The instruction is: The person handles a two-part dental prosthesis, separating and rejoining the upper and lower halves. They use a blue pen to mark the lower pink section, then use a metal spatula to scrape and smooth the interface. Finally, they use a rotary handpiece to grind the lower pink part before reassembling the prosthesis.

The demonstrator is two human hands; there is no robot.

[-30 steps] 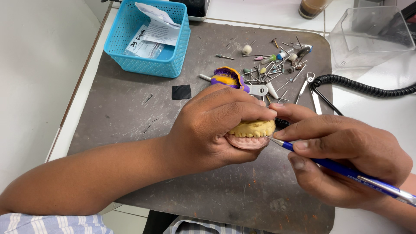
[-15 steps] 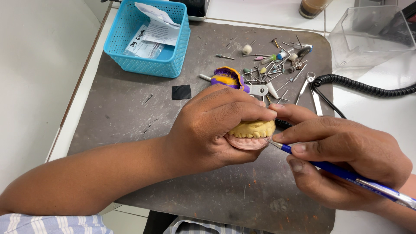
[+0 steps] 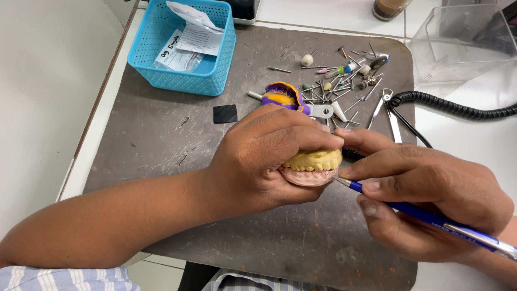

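**Two hands closed on one dental cast, pencil tip at its right edge**

Head view: your left hand [image 3: 264,161] sits at the centre of the frame, fingers curled tight over the yellow dental cast [image 3: 313,160], which rests on a pink wax base [image 3: 307,177] just above the grey work mat [image 3: 161,145]. Its teeth row runs left to right, and the exposed end faces your right hand [image 3: 425,199]. That hand comes in from the lower right, fingers pinched shut around a blue mechanical pencil [image 3: 420,215]; the pencil's long axis slants up-left, and its tip touches the seam between cast and wax. The right index fingertip lies against the cast's side.

Upper centre holds a scatter of burs [image 3: 344,86] and a purple-and-orange impression tray [image 3: 283,96]; upper left, a blue basket [image 3: 215,70]; upper right, a black coiled cord [image 3: 452,106].
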